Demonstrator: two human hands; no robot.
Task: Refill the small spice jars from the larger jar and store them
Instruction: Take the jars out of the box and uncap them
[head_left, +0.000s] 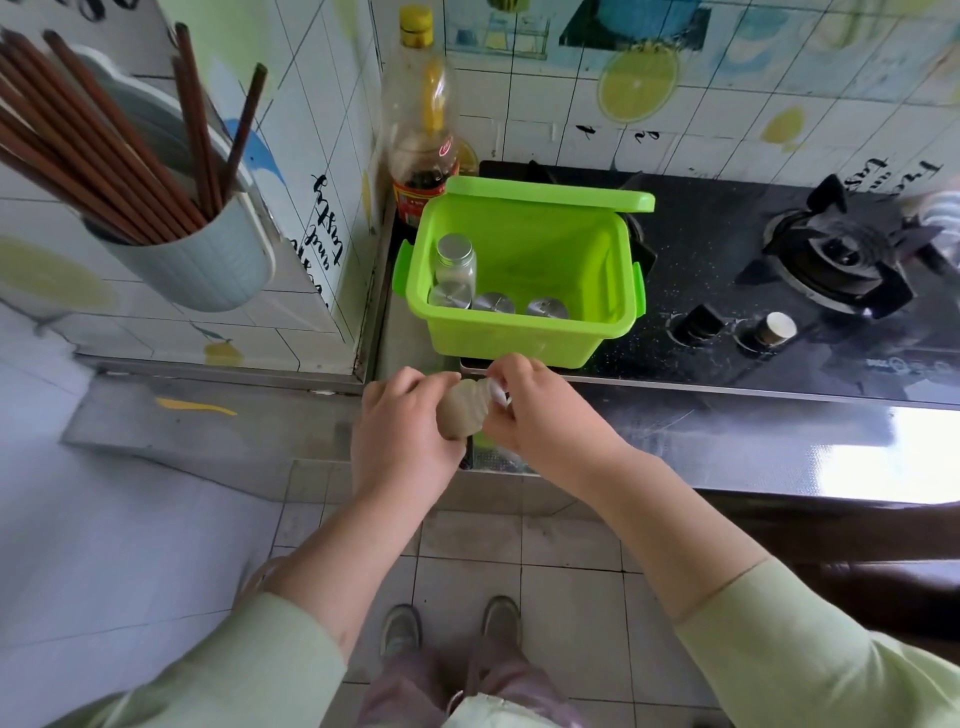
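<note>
Both my hands meet just in front of the green plastic box, over the counter's front edge. My left hand cups a small clear bag of brown spice powder from the left. My right hand pinches the bag's twisted clear neck from the right. Inside the open box stand several small glass jars with metal lids: one at the back left and a row along the front wall. Something green and dark shows under my hands, mostly hidden. I cannot see a larger jar.
The box sits on the left end of a black gas stove, with its burner and two knobs to the right. A tall oil bottle stands behind the box. A wall cup of chopsticks hangs at the left.
</note>
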